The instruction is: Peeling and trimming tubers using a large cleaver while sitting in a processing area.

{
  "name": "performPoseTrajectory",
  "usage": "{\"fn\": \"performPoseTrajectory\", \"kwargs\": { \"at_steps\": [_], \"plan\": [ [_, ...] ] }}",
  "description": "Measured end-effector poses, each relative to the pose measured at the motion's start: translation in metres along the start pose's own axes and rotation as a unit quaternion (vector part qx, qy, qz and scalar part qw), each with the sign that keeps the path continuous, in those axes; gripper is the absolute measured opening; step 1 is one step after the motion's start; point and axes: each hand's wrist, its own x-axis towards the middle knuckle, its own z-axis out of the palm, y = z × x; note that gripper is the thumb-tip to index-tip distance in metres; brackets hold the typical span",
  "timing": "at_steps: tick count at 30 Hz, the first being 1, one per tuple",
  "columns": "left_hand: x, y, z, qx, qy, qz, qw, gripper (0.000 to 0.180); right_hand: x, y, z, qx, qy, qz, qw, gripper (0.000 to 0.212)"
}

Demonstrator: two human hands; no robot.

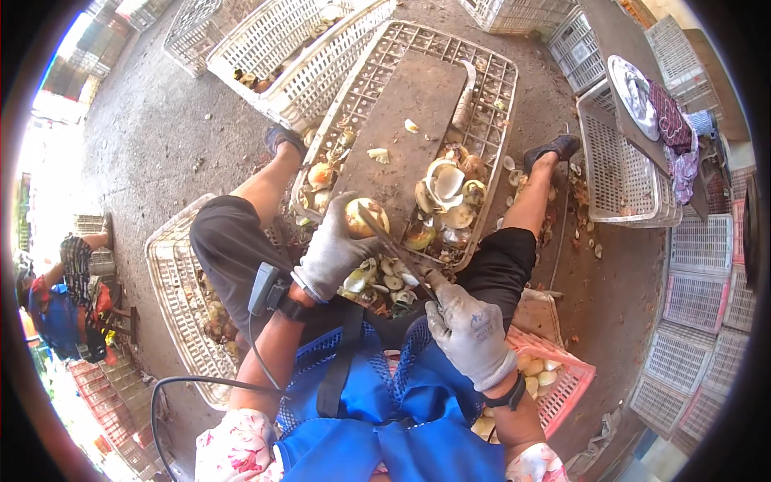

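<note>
My left hand (331,259), in a pale work glove, is closed around a yellowish onion (361,226) just above the near end of a dirty wooden board (393,120). In my gloved right hand (475,331) is a knife. Its long dark blade (399,248) slants up and left, and the tip end meets or overlaps the onion; whether it cuts in, I cannot tell. Cut onion ends and peels (443,189) are piled to the board's right. More onion scraps (385,279) lie beneath, between my hands.
The board rests on an upturned plastic crate (502,72), where a curved blade with a handle (464,96) also lies. A pink basket (566,394) of peeled onions stands by my right thigh. White crates (173,265) surround me. Another person (60,301) is at far left.
</note>
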Motion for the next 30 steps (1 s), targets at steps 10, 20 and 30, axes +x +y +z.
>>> {"fn": "performPoseTrajectory", "kwargs": {
  "at_steps": [10, 20, 30],
  "plan": [
    [0.0, -0.016, 0.002, 0.144, 0.042, 0.106, 0.983, 0.067, 0.009, -0.025, -0.011, -0.203, -0.193, 0.039, 0.959, 0.051],
    [-0.002, 0.006, 0.014, 0.121, 0.05, -0.026, 0.991, 0.074, 0.088, -0.003, 0.039, -0.235, -0.166, -0.037, 0.957, 0.032],
    [0.008, -0.006, 0.014, 0.295, 0.056, 0.317, 0.9, 0.066, 0.053, 0.036, 0.04, 0.128, -0.08, 0.189, 0.97, 0.034]
  ]
}}
